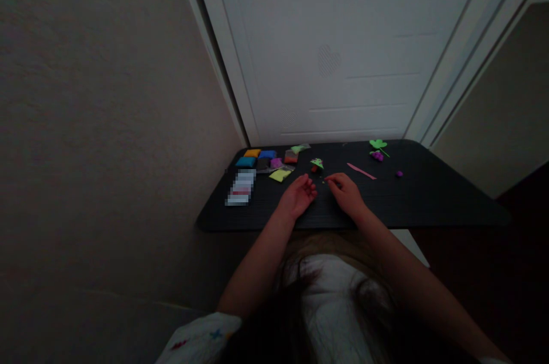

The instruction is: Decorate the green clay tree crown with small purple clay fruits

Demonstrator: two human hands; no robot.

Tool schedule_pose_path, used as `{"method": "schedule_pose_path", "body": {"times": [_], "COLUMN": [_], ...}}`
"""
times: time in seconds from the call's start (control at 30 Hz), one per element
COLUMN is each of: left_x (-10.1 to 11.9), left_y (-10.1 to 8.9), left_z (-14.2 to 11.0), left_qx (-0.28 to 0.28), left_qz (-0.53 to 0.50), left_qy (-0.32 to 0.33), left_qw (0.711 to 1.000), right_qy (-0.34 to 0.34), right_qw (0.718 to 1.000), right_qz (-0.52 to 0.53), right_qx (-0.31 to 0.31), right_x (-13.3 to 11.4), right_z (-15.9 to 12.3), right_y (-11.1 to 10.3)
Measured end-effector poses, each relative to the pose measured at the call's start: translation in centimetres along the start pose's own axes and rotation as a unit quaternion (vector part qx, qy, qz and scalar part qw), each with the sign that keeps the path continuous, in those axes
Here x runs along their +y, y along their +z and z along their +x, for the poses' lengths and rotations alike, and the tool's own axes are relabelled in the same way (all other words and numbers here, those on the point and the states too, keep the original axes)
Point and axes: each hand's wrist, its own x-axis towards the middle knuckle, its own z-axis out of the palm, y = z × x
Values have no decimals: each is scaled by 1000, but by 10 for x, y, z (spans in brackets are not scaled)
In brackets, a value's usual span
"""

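My left hand rests over the black table, palm turned up and fingers loosely curled apart, with nothing visible in it. Thumb and fingertips of my right hand are pinched together just above the tabletop; whatever they hold, if anything, is too small to make out. Tiny yellowish bits lie by those fingertips. Just beyond both hands stands a small mushroom-like clay figure with a spotted green cap and an orange-red base. A pink plastic modelling knife lies to the right of my right hand.
Several clay packets, among them a teal one and a yellow-green one, lie at the left. A blurred pale card is nearby. At the right are a green flower-shaped piece, a purple clump and a purple ball. A white door stands behind.
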Motion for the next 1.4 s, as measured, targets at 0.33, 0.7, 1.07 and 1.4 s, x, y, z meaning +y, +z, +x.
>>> {"method": "schedule_pose_path", "body": {"times": [0.33,0.7,1.07,1.4], "left_x": [0,0,-1,-2], "left_y": [0,-1,-3,-4], "left_z": [1,1,2,1], "left_qx": [3,6,10,10], "left_qz": [-2,2,6,19], "left_qy": [-1,-2,1,7], "left_qw": [1000,1000,1000,1000], "right_qy": [4,39,102,108], "right_qw": [1000,995,973,977], "right_qz": [7,48,110,103], "right_qx": [-3,81,175,149], "right_x": [-2,-7,1,1], "right_z": [0,0,0,0], "right_y": [-2,-7,-7,-7]}}
